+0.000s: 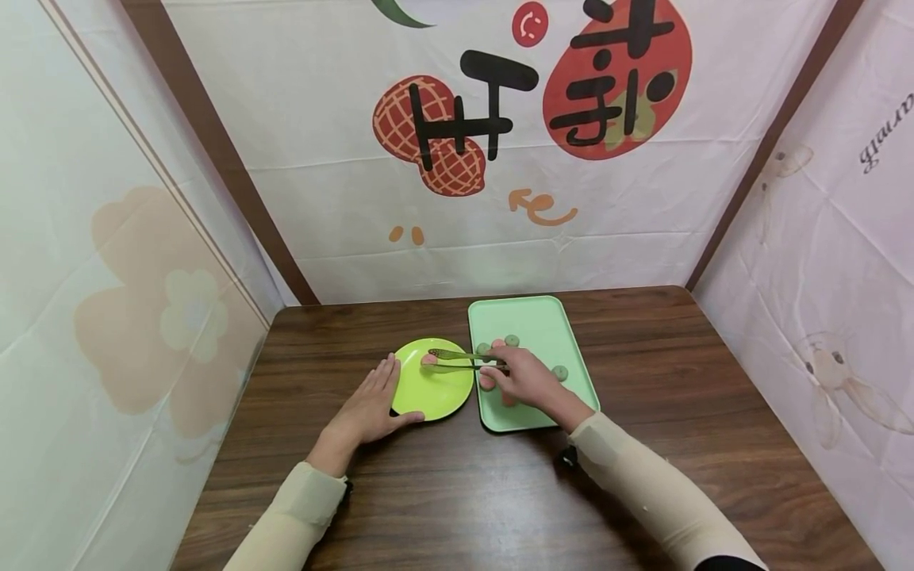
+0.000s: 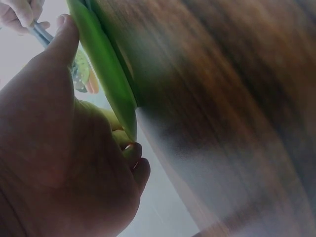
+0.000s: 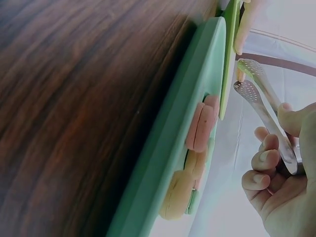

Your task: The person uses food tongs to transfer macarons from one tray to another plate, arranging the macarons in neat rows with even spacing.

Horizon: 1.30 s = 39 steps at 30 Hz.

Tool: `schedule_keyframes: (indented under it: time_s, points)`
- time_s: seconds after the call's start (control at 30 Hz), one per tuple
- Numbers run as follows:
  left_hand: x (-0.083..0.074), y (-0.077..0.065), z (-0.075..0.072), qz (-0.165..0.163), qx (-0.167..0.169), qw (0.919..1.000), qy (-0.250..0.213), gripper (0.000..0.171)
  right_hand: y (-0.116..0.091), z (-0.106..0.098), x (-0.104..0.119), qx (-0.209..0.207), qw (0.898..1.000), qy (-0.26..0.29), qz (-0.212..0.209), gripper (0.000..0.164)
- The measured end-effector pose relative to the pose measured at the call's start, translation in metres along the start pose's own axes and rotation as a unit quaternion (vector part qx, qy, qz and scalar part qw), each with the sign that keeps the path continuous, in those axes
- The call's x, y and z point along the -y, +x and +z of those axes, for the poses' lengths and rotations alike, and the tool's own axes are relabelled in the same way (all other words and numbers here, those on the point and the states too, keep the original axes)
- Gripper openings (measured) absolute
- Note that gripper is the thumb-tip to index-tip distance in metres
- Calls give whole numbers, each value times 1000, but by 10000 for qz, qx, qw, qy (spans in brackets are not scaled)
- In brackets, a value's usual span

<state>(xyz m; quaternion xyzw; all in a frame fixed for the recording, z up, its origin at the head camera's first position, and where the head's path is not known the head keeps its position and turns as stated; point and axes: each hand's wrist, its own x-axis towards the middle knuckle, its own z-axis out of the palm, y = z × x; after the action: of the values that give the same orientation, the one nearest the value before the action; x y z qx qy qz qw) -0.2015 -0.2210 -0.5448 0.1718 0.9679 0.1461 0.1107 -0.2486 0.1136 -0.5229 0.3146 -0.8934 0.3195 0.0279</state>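
**Pink round [image 1: 428, 359] at tong tips, over the plate [image 1: 431, 398]**

R hand [image 1: 524, 377] pinches the metal tongs [image 1: 446, 354], thumb one side, fingers curled on the other; it sits above the green tray [image 1: 531, 317]. Tongs' long axis runs approx. left-right, tips pointing left across the tray/plate gap — the pink round lies between them, straight left of the R hand. Can't tell if it's touching the plate or just above. L hand [image 1: 367, 400] is the nearer one: grasping nothing, fingers extended along the plate's left rim, thumb spread along the near edge. Other pink rounds [image 1: 487, 382] + green rounds [image 1: 560, 373] are on the tray, some partly hidden under the R hand.
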Motion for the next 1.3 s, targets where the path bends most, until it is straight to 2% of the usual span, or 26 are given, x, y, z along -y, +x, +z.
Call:
schedule_keyframes:
  time_s: [0.4, 0.63, 1.0, 1.3]
  points:
    - [0, 0, -1, 69, -68, 10000, 24, 120, 9, 8, 1, 149, 9997, -204, -36, 16]
    - [2, 0, -1, 0, -15, 10000, 7, 120, 15, 13, 3, 206, 9997, -157, -18, 29]
    - [2, 0, 0, 6, 31, 10000, 1, 121, 17, 17, 6, 242, 9997, -21, 101, 34]
    - [1, 0, 1, 47, -51, 10000, -28, 120, 20, 20, 4, 286, 9995, -149, 68, 34]
